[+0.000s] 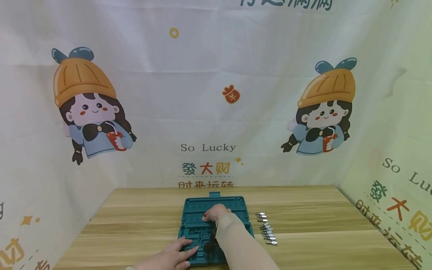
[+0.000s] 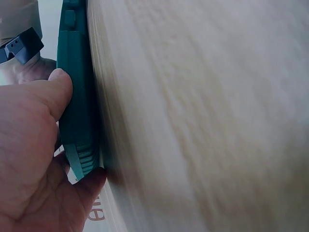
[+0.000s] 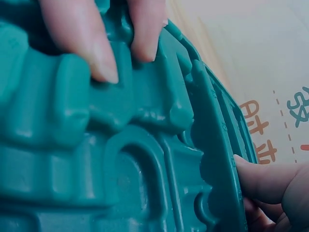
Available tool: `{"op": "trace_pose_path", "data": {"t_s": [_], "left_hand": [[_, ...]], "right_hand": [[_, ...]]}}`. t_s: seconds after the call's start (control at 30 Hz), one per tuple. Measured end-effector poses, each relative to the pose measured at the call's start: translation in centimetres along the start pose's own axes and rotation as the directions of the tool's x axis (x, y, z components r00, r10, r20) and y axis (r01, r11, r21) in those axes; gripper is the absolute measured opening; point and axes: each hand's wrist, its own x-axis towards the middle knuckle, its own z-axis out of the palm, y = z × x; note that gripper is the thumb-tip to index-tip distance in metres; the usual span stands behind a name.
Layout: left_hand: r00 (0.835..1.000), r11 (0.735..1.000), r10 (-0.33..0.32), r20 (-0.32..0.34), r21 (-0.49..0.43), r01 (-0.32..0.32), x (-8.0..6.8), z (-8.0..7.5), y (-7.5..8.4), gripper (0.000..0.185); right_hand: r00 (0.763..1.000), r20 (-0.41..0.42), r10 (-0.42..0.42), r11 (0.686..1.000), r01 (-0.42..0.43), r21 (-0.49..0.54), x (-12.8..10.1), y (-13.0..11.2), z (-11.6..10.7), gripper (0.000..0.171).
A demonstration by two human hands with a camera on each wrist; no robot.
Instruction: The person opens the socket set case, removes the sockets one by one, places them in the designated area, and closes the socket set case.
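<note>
A teal plastic tool case (image 1: pixel 189 204) lies open on the wooden table, its moulded slots facing up. My left hand (image 1: pixel 173 257) holds the case's front left corner. Its thumb (image 2: pixel 60 87) lies against the front side, and two fingertips (image 3: pixel 104 70) reach into the slots. My right hand (image 1: pixel 217 213) is over the case's far half, beside the hinge line. In the right wrist view, the right thumb (image 3: pixel 253 174) meets the case wall while the fingers curl below; whatever might be between them is hidden. Several silver sockets (image 1: pixel 268 236) lie in a column right of the case.
The wooden tabletop (image 1: pixel 310 221) extends on both sides of the case. A printed cloth backdrop (image 1: pixel 152 112) hangs behind and along the sides. A dark wrist camera (image 2: pixel 24 46) sits on the right wrist, above the case.
</note>
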Motion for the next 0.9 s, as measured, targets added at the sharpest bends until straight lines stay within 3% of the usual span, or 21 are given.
{"op": "trace_pose_path", "data": {"t_s": [0.33, 0.53, 0.9], "left_hand": [[1.000, 1.000, 0.029, -0.007, 0.002, -0.029, 0.0, 0.1, -0.2, 0.052], [1.000, 0.999, -0.015, 0.002, -0.030, 0.015, 0.0, 0.2, -0.2, 0.054], [1.000, 0.999, -0.031, -0.004, -0.009, 0.031, -0.1, 0.1, 0.2, 0.053]], "right_hand": [[1.000, 0.001, 0.007, 0.996, -0.007, 0.093, 0.0, 0.1, 0.0, 0.015], [0.999, -0.034, 0.036, 0.995, -0.032, 0.099, -0.3, 0.1, 0.0, 0.008], [0.996, -0.066, 0.061, 0.990, -0.052, 0.132, -1.1, -0.1, 0.2, 0.008]]}}
